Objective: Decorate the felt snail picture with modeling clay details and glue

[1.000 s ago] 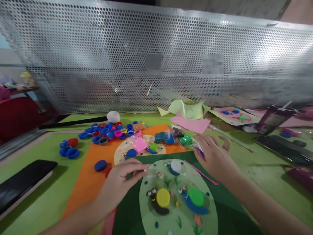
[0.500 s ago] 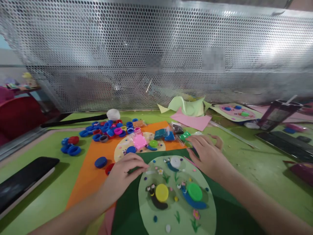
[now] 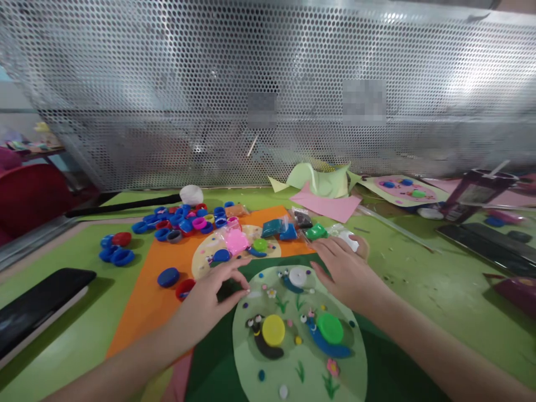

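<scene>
A light green paper oval [image 3: 301,374] lies on a dark green sheet [image 3: 215,365] in front of me. On it are clay snails with a yellow cap [image 3: 273,329], a green cap [image 3: 329,328] and a white cap [image 3: 297,276]. My left hand [image 3: 211,293] rests at the oval's upper left edge, thumb tip on the rim and fingers arched apart, with nothing in it. My right hand [image 3: 344,271] lies flat at the oval's upper right edge, fingers stretched out and holding nothing. Small clay packets [image 3: 293,229] sit just beyond it.
Several loose bottle caps [image 3: 184,220] and a second decorated disc [image 3: 201,259] lie on an orange sheet [image 3: 153,304]. A black phone [image 3: 37,304] is at the left, and a cup [image 3: 471,192] and a dark flat device [image 3: 486,245] at the right. A perforated metal screen [image 3: 251,84] closes the back.
My right hand drew back from the clay packets to the oval's edge and flattened. My left hand's pinch at the oval's rim loosened, and the pink strip by the right hand is out of sight.
</scene>
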The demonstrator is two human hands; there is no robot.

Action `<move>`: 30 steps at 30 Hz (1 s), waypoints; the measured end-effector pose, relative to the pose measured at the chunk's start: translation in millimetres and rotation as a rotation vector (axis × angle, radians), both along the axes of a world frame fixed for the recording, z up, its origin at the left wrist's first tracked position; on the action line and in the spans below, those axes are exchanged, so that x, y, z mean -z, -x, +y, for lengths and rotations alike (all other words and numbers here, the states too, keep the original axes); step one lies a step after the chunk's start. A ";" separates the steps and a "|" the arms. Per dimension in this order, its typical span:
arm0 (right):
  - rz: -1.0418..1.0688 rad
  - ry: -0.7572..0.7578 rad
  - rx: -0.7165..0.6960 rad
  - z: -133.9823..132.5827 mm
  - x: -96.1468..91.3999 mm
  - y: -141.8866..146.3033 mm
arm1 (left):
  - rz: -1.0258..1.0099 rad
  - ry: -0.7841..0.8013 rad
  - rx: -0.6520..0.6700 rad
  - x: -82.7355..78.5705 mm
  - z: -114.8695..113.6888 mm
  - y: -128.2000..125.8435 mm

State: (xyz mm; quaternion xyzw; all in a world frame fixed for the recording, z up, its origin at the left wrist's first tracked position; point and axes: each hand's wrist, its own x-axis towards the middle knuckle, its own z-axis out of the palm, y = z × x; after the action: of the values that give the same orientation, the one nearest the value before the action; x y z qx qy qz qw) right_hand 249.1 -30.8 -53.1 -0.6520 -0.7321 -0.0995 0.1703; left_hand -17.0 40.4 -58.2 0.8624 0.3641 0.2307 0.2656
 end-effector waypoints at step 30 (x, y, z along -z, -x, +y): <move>0.784 0.346 -0.172 -17.0 -33.0 -3.2 | 0.048 -0.656 0.338 -16.4 -38.7 6.6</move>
State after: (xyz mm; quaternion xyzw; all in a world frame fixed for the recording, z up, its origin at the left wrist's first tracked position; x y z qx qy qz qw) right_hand 252.3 -47.7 -20.1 -0.5959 -0.6697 0.2942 0.3314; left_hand -23.6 1.7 -41.8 0.9547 0.1295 0.2679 0.0009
